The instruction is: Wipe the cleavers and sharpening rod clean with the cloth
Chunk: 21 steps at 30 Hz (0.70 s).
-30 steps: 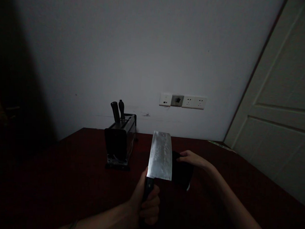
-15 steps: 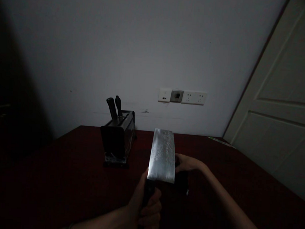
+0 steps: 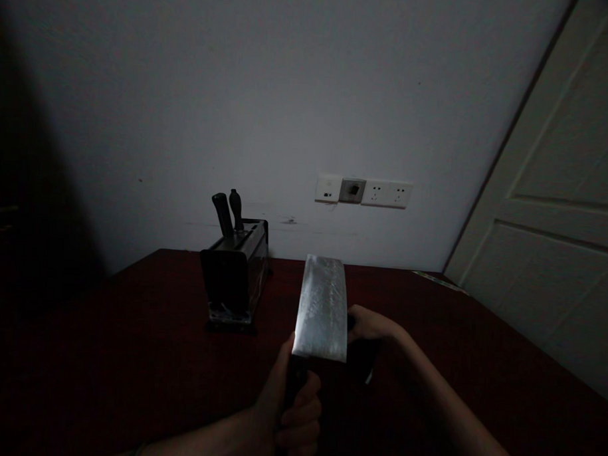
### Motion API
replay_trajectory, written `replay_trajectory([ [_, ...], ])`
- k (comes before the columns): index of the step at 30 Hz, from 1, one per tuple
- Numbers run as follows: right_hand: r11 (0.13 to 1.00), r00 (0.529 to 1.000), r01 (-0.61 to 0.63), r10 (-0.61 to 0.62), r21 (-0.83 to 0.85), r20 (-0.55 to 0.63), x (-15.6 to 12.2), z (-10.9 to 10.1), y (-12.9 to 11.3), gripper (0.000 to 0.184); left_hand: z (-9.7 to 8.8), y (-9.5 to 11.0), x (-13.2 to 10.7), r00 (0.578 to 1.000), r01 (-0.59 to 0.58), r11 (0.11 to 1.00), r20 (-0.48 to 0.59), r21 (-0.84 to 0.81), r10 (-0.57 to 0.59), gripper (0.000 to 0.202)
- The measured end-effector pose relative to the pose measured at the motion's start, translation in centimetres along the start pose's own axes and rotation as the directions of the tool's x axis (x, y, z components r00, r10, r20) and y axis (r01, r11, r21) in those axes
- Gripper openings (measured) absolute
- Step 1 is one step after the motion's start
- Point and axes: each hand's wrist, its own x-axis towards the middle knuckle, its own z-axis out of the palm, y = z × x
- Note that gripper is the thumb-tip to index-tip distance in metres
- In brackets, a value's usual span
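The cleaver [image 3: 322, 308] is being held near centre above the counter [image 3: 392, 284], enclosed by the left hand [image 3: 300, 411]; against a dark item [image 3: 363, 360], the right hand [image 3: 374, 325] is being tucked farther behind the cleaver than earlier, its grip untellable; the far face is apparently being reached.

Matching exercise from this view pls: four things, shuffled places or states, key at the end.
Things
1. cleaver
2. knife block
3. dark item
4. white double socket

Places or states
A. at the right grip, partly hidden
B. fixed to the wall
C. held in the left grip
D. standing on the dark red table, two black handles sticking up from its top

Pairs: 1-C, 2-D, 3-A, 4-B
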Motion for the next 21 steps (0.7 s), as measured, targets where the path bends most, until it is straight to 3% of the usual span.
replay_trajectory([
  [4,0.993,0.983,-0.018,0.038,0.114,-0.179,-0.2,-1.8,0.5,0.024,0.0,0.0,0.0,1.0,-0.001,1.0,0.016,-0.004,0.001,0.072],
  [6,0.989,0.933,-0.006,0.058,0.145,-0.355,-0.3,-3.0,0.6,0.026,0.0,0.0,-0.1,1.0,-0.003,1.0,0.023,-0.006,0.003,0.07],
  [8,0.99,0.83,0.017,0.064,0.139,-0.554,-0.5,-4.2,0.3,0.031,0.0,-0.1,-0.2,1.0,-0.003,1.0,0.01,-0.014,0.003,0.07],
  [11,0.997,0.616,0.052,0.016,0.061,-0.787,-1.6,-5.3,-1.2,0.037,-0.1,-0.3,-0.2,0.999,0.007,1.0,-0.043,-0.024,-0.008,0.071],
  [12,0.998,0.554,0.066,-0.025,0.014,-0.832,-2.1,-5.4,-2.0,0.036,-0.2,-0.5,-0.2,0.999,0.012,1.0,-0.051,-0.027,-0.013,0.07],
  [14,0.988,0.478,0.112,-0.147,-0.106,-0.866,-3.0,-4.8,-3.8,0.028,-0.6,-0.8,0.0,0.999,0.023,0.999,-0.029,-0.027,-0.024,0.067],
  [15,0.958,0.44,0.152,-0.287,-0.245,-0.851,-3.4,-4.3,-4.7,0.029,-0.8,-1.0,0.1,1.0,0.029,0.999,-0.002,-0.023,-0.029,0.065],
  [16,0.913,0.417,0.192,-0.409,-0.361,-0.811,-3.7,-3.7,-5.5,0.034,-1.1,-1.1,0.2,0.999,0.033,0.999,0.024,-0.017,-0.032,0.064],
  [18,0.815,0.424,0.253,-0.578,-0.522,-0.697,-3.9,-2.4,-6.7,0.044,-1.4,-1.4,0.2,0.998,0.043,0.999,0.045,-0.002,-0.043,0.063],
  [21,0.73,0.516,0.289,-0.664,-0.619,-0.541,-3.7,-1.2,-7.4,0.054,-1.2,-1.6,0.1,0.998,0.056,0.998,0.015,0.009,-0.056,0.063],
])
